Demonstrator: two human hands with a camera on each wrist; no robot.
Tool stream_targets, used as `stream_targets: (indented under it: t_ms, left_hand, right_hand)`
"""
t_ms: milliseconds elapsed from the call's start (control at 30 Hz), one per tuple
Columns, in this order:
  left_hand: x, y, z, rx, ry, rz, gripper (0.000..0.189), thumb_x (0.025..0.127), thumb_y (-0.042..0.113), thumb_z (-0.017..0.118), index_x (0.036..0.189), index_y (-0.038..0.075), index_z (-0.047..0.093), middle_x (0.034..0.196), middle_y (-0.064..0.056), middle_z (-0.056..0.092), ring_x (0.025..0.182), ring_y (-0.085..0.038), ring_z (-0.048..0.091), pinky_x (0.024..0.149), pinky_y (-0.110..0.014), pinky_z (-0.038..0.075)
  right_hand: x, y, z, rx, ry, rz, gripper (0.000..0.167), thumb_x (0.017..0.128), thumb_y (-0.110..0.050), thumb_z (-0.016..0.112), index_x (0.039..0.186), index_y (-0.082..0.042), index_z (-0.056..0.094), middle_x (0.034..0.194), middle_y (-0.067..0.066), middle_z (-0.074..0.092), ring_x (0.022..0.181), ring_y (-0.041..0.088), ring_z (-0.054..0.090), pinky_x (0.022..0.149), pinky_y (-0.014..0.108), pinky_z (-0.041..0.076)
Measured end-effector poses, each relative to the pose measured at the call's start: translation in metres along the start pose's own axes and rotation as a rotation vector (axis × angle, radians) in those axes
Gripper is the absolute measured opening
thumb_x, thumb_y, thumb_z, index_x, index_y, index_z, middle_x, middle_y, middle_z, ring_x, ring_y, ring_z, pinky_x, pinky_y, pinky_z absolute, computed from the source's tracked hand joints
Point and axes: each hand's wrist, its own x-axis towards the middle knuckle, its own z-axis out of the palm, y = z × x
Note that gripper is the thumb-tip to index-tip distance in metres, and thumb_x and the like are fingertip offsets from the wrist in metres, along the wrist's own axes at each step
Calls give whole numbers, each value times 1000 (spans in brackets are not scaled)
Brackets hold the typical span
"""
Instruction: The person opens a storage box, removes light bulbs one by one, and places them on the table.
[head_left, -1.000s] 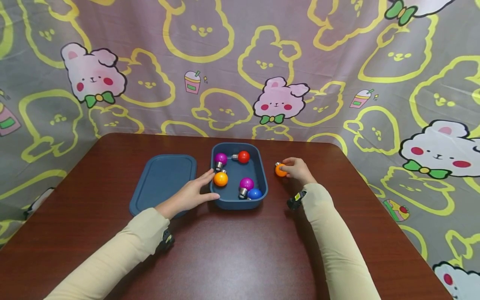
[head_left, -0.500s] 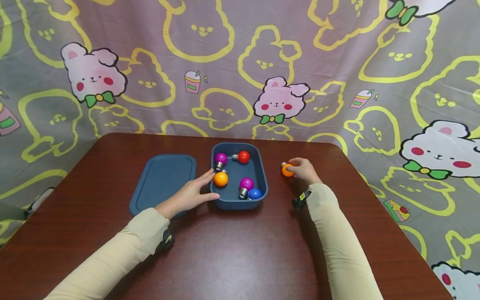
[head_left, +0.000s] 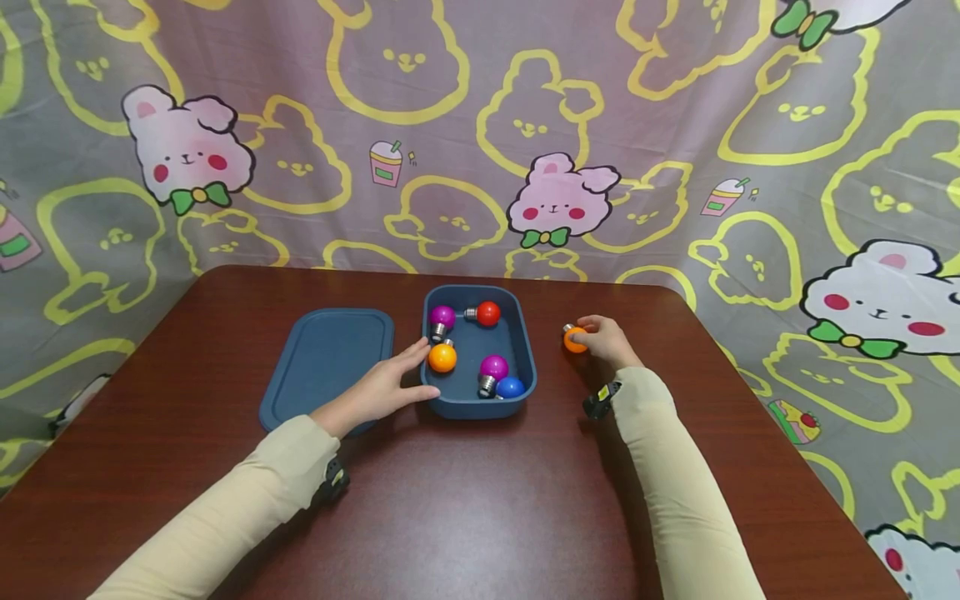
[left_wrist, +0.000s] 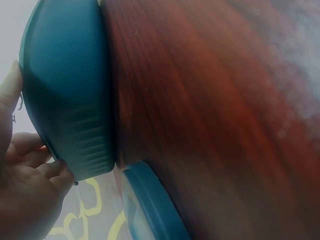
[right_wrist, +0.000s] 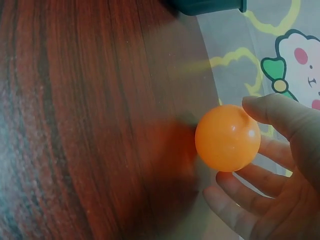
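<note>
The right arm (head_left: 678, 475) reaches forward over the tabletop (head_left: 465, 517), its hand angled leftward; the right hand (head_left: 606, 340) pinches an orange bulb (right_wrist: 227, 139) between thumb and fingers, just right of the box (head_left: 472, 410). The left arm (head_left: 225, 500) slants in from the lower left; the left hand (head_left: 382, 387), thumb and fingers spread apart, touches the box's left side and near corner.

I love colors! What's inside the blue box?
A back purple bulb, a front purple bulb, a red bulb, an orange bulb and a blue bulb. They hide the box floor right beneath.
</note>
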Motion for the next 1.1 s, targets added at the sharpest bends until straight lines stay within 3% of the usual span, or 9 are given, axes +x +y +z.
stream_targets:
  t_ms: [367, 567, 733, 833, 1100]
  left_hand:
    - [1, 0, 0, -3, 1, 1, 77, 85, 35, 66, 143, 0, 28, 150, -14, 19, 133, -33, 23, 101, -53, 25]
    - [0, 0, 1, -9, 3, 2, 77, 85, 33, 66, 143, -1, 28, 150, -14, 18, 133, -33, 23, 101, -52, 25]
    - [0, -1, 1, -12, -2, 2, 79, 85, 37, 66, 143, 0, 28, 150, -13, 18, 133, -32, 23, 102, -52, 25]
    - [0, -1, 0, -13, -2, 4, 80, 84, 40, 65, 143, 0, 29, 150, -14, 18, 133, -32, 22, 102, -52, 24]
    - [0, -1, -1, -14, -4, 10, 82, 84, 43, 65, 143, 0, 28, 150, -13, 18, 134, -32, 21, 102, -52, 24]
  right_hand:
    - [1, -4, -8, 2, 2, -3, 49, 89, -16, 61, 128, 8, 45, 122, 28, 49, 99, 35, 51, 80, 37, 46]
    - [-4, -24, -22, 30, 27, -14, 51, 90, -19, 61, 132, 3, 43, 129, 26, 44, 113, 38, 45, 94, 46, 38]
    - [-8, -48, -27, 20, 34, -111, 53, 88, -26, 64, 132, -2, 46, 129, 22, 48, 116, 34, 44, 95, 46, 37]
    - [-12, -64, -22, 37, -2, -162, 55, 87, -30, 65, 133, -5, 47, 127, 18, 50, 115, 31, 47, 93, 44, 40]
    - [-25, -94, 8, 5, -216, -316, 52, 86, -27, 66, 131, -8, 50, 124, 15, 53, 112, 29, 50, 89, 43, 43]
